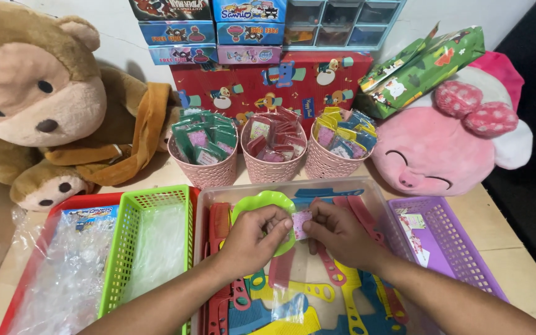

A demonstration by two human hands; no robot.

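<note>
Both my hands meet over a clear plastic bin [209, 193] full of coloured combs. My left hand [254, 237] and my right hand [337, 232] together pinch a small pink patterned packet [301, 224] between their fingertips. A clear plastic bag [293, 282] hangs below the hands, over the combs. Under my left hand lies a round green hand mirror [262, 201]. Red, yellow and blue combs [308, 290] fill the bin beneath.
A green basket [133, 214] with clear bags and a red tray [72, 201] stand left; a purple basket [451, 236] with cards stands right. Three pink cups [272, 166] of packets, a wrapped red box, a monkey plush [38, 99] and a pink plush [442, 155] line the back.
</note>
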